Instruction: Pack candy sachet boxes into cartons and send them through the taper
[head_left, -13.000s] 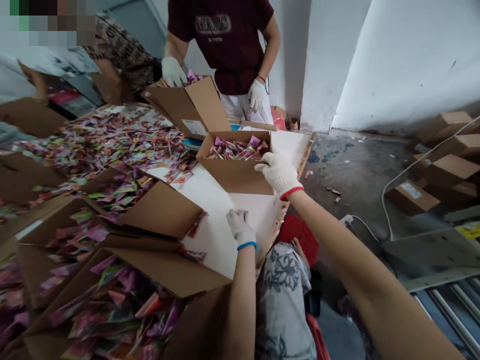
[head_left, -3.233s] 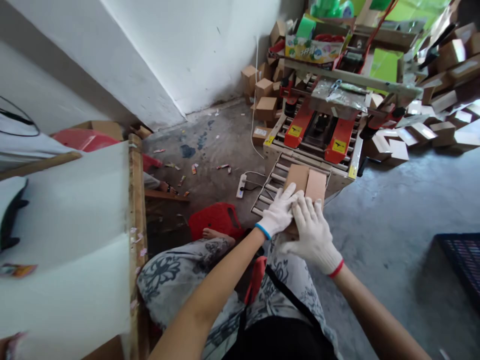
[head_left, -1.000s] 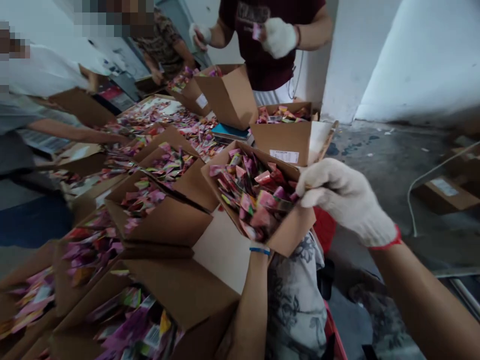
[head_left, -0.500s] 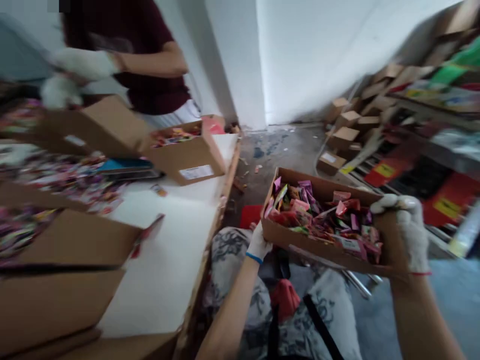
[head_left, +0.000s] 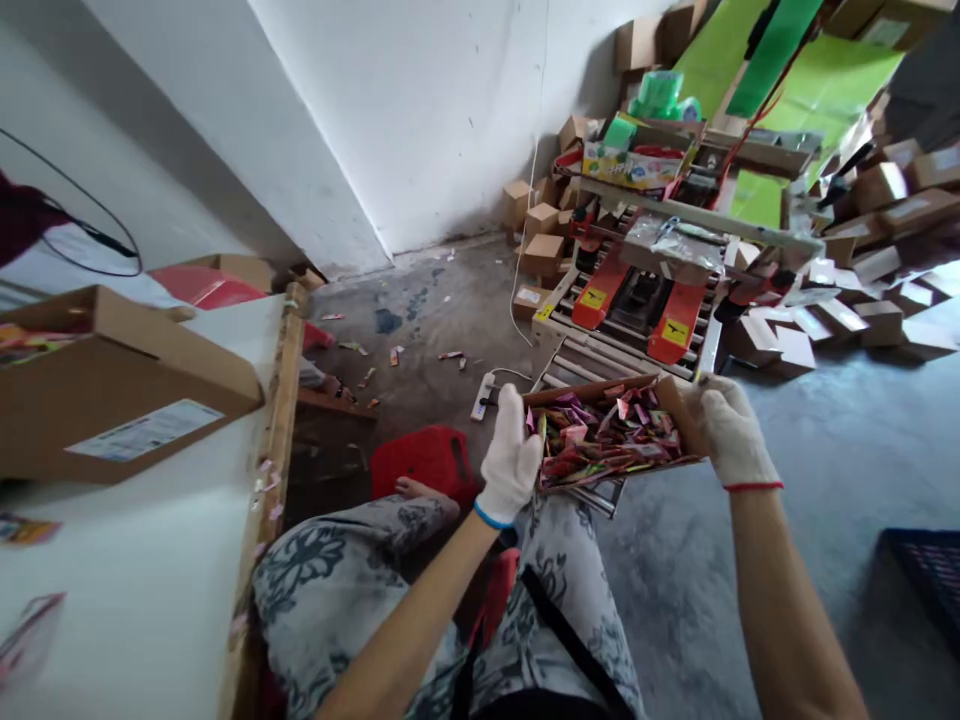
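Observation:
I hold an open cardboard box (head_left: 679,412) full of pink, red and green sachets (head_left: 604,441) in front of my knees. My left hand (head_left: 510,460), in a white glove with a blue cuff, grips the box's left end. My right hand (head_left: 731,432), gloved with a red cuff, grips its right end. The box hangs over the near end of a roller conveyor (head_left: 589,365) that leads into a red carton-sealing machine (head_left: 637,290).
A white-topped table (head_left: 135,560) with a wooden edge is at my left, with a cardboard box (head_left: 120,390) on it. A red stool (head_left: 424,462) and a power strip (head_left: 484,395) lie on the concrete floor. Small cartons pile beside the wall and machine. A dark crate (head_left: 922,580) sits at right.
I have turned right from the table with the filled box in both hands. It has moved away from me, down toward the roller conveyor.

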